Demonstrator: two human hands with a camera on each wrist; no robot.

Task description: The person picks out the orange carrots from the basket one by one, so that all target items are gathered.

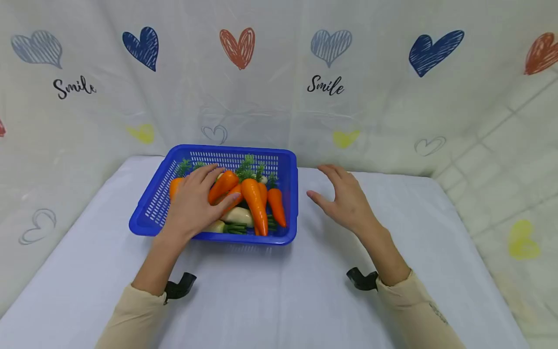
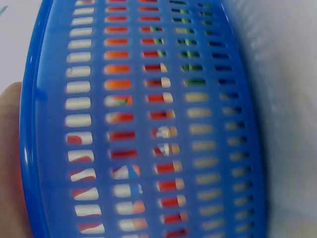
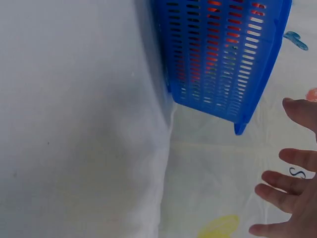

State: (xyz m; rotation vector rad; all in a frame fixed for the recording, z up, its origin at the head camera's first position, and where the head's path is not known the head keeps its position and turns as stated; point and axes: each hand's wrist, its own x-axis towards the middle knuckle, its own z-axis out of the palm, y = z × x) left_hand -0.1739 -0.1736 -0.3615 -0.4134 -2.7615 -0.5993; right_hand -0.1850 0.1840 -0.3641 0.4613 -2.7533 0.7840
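Note:
A blue plastic basket (image 1: pixel 291 213) stands on the table, filled with orange carrots (image 1: pixel 255 201) and white radishes (image 1: pixel 239 216) with green tops. Over its left part is my left hand (image 1: pixel 193 201), fingers spread and slightly bent, overlapping the carrots in the head view. In the left wrist view, the slotted basket wall (image 2: pixel 143 124) fills the frame, and part of the hand (image 2: pixel 11 163) shows at the edge. To the right of the basket hovers my right hand (image 1: pixel 348 201), fingers apart and holding nothing. The right wrist view shows that hand (image 3: pixel 297 198) apart from the basket (image 3: pixel 223 64).
The table (image 1: pixel 253 300) has a white cloth. Behind it hangs a pale curtain (image 1: pixel 279 97) printed with hearts and the word "Smile". A black wrist mount (image 1: pixel 180 287) sits at the left cuff, another black mount (image 1: pixel 363 279) at the right.

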